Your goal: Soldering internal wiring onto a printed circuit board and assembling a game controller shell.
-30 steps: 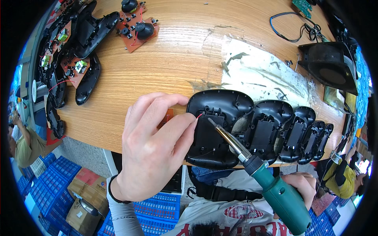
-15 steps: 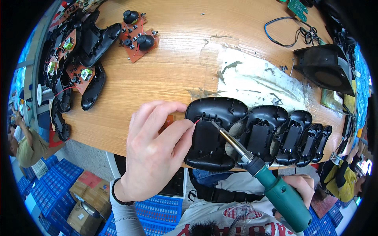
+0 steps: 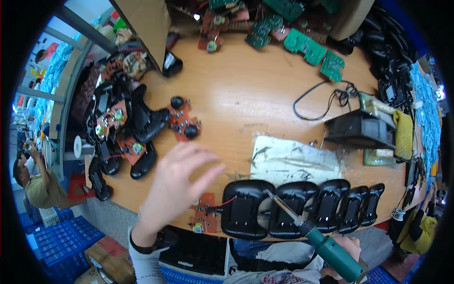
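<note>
My left hand (image 3: 177,180) hangs above the table with fingers and thumb apart, slightly blurred, nothing visible between them. Below it, at the table's front edge, lies an orange-brown circuit board (image 3: 205,217). From the board a thin red wire (image 3: 230,200) reaches the leftmost black game controller shell (image 3: 243,213). My right hand (image 3: 349,249) is closed round the green handle of a soldering iron (image 3: 332,252), partly hidden behind it. The iron's tip points up and left, over the gap between the first shell and the second controller shell (image 3: 292,208); contact cannot be made out.
More black shells (image 3: 329,206) continue the row rightward. Behind them lie a stained white sheet (image 3: 293,158), a black fan-like box (image 3: 359,130) and a black cable (image 3: 309,97). Green circuit boards (image 3: 305,46) are at the back; controller parts (image 3: 146,118) and a joystick board (image 3: 182,120) are left.
My left hand has let go of the red wire by the first shell and moved left and up, fingers spreading. The view has shifted, showing more of the table's back. The soldering iron stays in my right hand.
</note>
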Demonstrator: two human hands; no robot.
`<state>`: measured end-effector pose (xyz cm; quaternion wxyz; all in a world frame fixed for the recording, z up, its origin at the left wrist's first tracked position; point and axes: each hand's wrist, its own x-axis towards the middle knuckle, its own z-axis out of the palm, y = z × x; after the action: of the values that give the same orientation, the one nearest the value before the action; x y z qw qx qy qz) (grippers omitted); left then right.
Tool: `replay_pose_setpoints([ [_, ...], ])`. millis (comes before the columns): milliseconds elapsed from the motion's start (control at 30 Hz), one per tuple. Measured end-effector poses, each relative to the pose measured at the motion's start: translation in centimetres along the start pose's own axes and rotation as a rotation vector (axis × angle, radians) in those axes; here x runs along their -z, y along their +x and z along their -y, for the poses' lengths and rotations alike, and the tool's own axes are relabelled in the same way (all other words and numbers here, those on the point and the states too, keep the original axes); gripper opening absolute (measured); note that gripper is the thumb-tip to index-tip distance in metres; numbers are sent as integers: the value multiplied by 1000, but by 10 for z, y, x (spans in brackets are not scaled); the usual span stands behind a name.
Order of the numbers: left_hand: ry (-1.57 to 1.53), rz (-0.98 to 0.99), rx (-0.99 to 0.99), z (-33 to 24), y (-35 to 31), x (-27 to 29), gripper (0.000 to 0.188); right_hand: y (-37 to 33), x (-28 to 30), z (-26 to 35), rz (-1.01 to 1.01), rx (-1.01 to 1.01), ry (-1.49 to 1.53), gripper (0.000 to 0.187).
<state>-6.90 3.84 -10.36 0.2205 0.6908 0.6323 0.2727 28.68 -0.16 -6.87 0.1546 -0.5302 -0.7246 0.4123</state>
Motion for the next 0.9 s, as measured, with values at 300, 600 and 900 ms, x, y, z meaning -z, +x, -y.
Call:
replay_pose_setpoints([
  [300,574,-433,-89,73,170,-3,53,2,13,6,175,9,246,49],
  [600,177,-207,2,60,166,-11,49,-16,30,-9,184,-52,262,54],
  [900,502,147,-168,23,66,8,72,-23,17,-16,-131,-63,65,69],
])
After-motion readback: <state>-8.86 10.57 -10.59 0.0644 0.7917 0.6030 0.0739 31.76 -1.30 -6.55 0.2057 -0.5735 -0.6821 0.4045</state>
